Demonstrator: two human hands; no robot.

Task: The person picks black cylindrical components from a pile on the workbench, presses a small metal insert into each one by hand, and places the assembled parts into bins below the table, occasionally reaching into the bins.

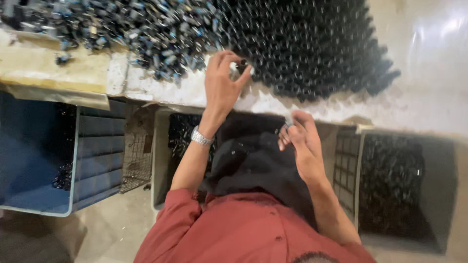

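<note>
Blue crate (92, 156) at far left below the bench edge (73, 73); loose heap of small dark and bluish parts (146, 29) on the bench above it; left hand (222, 83), metal watch (201, 137) at wrist, raised to the bench, thumb and fingertips pinched on a small pale part (235, 69); dense block of black tubular pieces (312, 44) just beside it; right hand (302, 146) lower, over dark cloth (253, 160), fingers curled, contents cannot be told; grey bin (404, 190) of dark parts at right.

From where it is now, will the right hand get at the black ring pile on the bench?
Probably yes. The right hand sits at the bench edge, just below the black ring pile, with only bare benchtop between them.
</note>
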